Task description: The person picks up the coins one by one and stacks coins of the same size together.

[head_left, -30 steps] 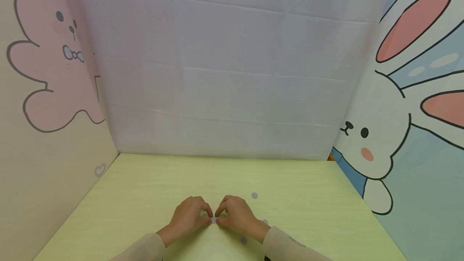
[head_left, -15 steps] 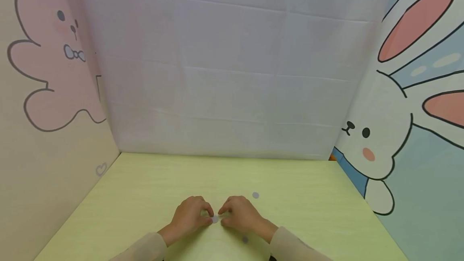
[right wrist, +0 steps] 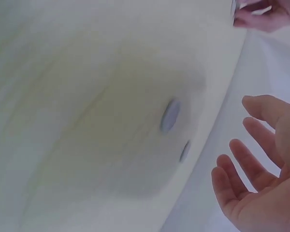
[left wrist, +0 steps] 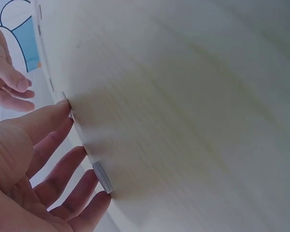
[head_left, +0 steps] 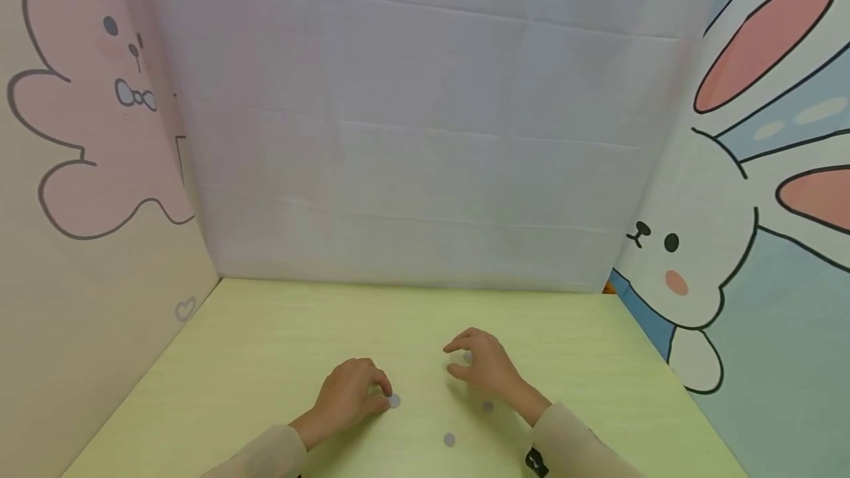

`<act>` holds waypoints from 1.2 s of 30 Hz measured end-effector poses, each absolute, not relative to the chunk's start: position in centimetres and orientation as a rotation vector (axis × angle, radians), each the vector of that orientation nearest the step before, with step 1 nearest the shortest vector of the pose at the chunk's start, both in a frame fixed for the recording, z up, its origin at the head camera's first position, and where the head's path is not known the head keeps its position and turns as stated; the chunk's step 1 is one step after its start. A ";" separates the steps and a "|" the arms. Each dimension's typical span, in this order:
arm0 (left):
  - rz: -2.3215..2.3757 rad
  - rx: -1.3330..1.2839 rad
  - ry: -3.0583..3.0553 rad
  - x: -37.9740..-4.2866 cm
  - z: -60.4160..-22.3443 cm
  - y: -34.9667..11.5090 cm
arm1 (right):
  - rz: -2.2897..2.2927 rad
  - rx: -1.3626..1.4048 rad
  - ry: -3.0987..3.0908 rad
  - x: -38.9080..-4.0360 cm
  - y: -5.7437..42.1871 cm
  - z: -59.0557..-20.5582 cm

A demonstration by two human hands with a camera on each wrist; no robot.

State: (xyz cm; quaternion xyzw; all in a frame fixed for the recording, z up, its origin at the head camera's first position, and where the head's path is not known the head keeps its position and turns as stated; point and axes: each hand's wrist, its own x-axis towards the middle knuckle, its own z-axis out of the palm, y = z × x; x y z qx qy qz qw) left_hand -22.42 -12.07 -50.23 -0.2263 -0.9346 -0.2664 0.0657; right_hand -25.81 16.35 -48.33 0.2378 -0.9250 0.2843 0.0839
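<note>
At the middle of the table, my left hand (head_left: 352,393) rests with thumb and index finger pinching the near edge of a flat round grey disc (head_left: 395,400). The left wrist view shows that disc (left wrist: 64,95) at the thumb tip, and a second grey disc (left wrist: 102,177) on the table beside the outer fingers. My right hand (head_left: 488,367) hovers over the table with fingers bent and parted, holding nothing. Behind its fingers a grey disc (head_left: 468,355) is partly hidden. Two others, a disc (head_left: 488,406) beneath the wrist and a disc (head_left: 449,440) nearer me, lie flat.
The pale yellow-green tabletop (head_left: 299,323) ends at a white cloth backdrop (head_left: 412,131). A side panel with a pink animal (head_left: 99,131) stands at left, one with a white rabbit (head_left: 704,242) at right. A dark object (head_left: 536,462) shows under the right sleeve.
My right hand has let go of the middle disc and moved right and away from me, toward the far disc. My left hand stays at the middle disc.
</note>
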 end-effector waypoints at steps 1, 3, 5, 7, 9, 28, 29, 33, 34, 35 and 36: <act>-0.801 -0.684 -2.816 -22.4 -50.2 -12.1 | 0.841 0.688 -2.755 -26.0 16.8 -48.4; -0.796 -0.685 -2.815 -22.4 -50.2 -12.0 | 0.846 0.640 -2.759 -26.3 17.7 -48.6; -0.793 -0.684 -2.817 -22.4 -50.1 -12.0 | 0.839 0.598 -2.777 -26.7 18.4 -48.9; -0.792 -0.682 -2.821 -22.4 -50.1 -11.9 | 0.831 0.563 -2.800 -27.0 19.0 -49.2; -0.797 -0.678 -2.824 -22.4 -50.0 -11.9 | 0.820 0.534 -2.818 -27.3 19.4 -49.4; -0.797 -0.657 -2.844 -22.5 -50.2 -11.9 | 0.801 0.504 -2.891 -27.7 20.1 -49.8; -0.796 -0.657 -2.842 -22.4 -50.1 -11.9 | 0.799 0.503 -2.887 -27.8 20.1 -49.8; -0.785 -0.650 -2.845 -22.3 -50.0 -11.9 | 0.786 0.518 -2.869 -27.7 20.0 -49.8; -0.782 -0.649 -2.845 -22.3 -50.0 -11.9 | 0.785 0.519 -2.863 -27.6 19.9 -49.8; -0.780 -0.650 -2.843 -22.3 -50.0 -11.9 | 0.784 0.517 -2.861 -27.6 19.9 -49.8; -0.777 -0.650 -2.844 -22.3 -50.0 -11.9 | 0.781 0.516 -2.859 -27.6 19.9 -49.8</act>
